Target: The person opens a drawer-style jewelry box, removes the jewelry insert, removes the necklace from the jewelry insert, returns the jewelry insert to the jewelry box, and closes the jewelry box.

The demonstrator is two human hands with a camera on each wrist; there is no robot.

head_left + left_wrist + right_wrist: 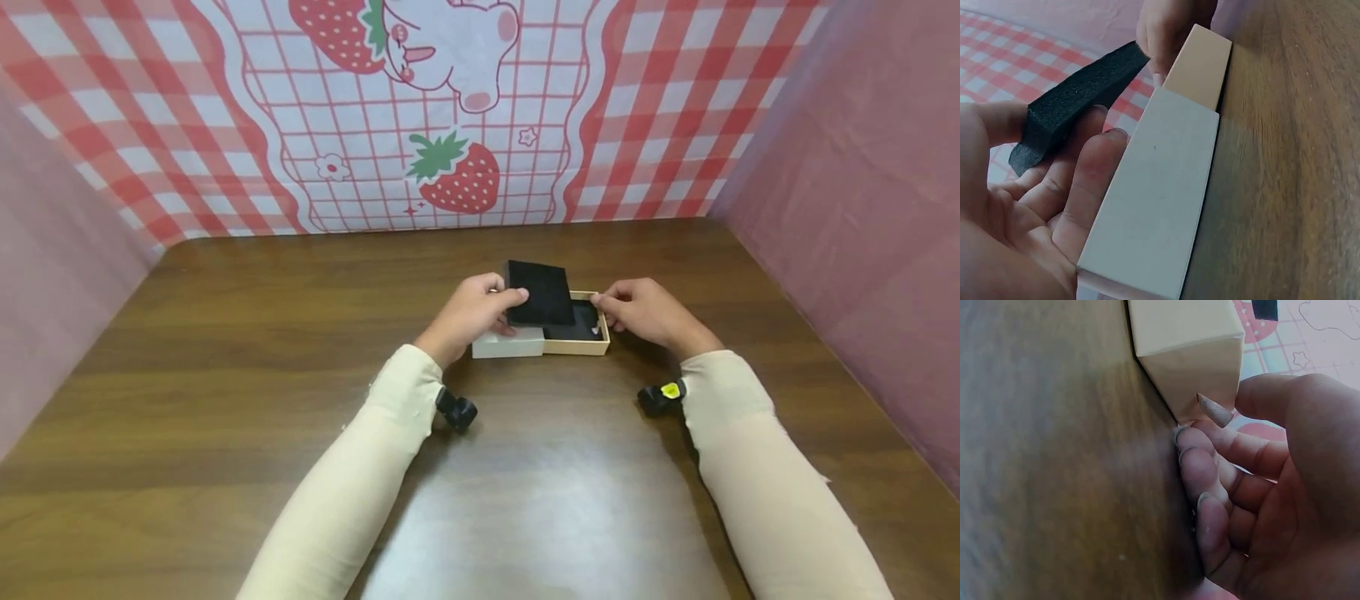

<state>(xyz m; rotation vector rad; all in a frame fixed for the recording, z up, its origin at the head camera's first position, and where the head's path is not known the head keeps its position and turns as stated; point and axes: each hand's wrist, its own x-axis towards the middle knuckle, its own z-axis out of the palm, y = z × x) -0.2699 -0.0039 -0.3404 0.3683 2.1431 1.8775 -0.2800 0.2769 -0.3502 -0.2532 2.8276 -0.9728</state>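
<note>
My left hand (474, 310) pinches a black foam pad (542, 293) between thumb and fingers, tilted above a small drawer-style box. The left wrist view shows the pad (1079, 97) as a thick, rough-textured slab, with two fingertips close beside the box. The box has a white outer sleeve (508, 345) with a tan inner tray (576, 347) slid partly out to the right. Black lining (576, 321) covers the tray's inside. At the tray's right end, my right hand (643, 310) grips the wall. A short grey ribbon tab (1215, 411) sticks out from that end, by the thumb.
The box lies on a brown wood-grain table (247, 358). Behind it hangs a red-and-white checked cloth (660, 108) with strawberry prints. Pink cloth walls (840, 208) stand at both sides. Each wrist bears a small black camera (456, 410).
</note>
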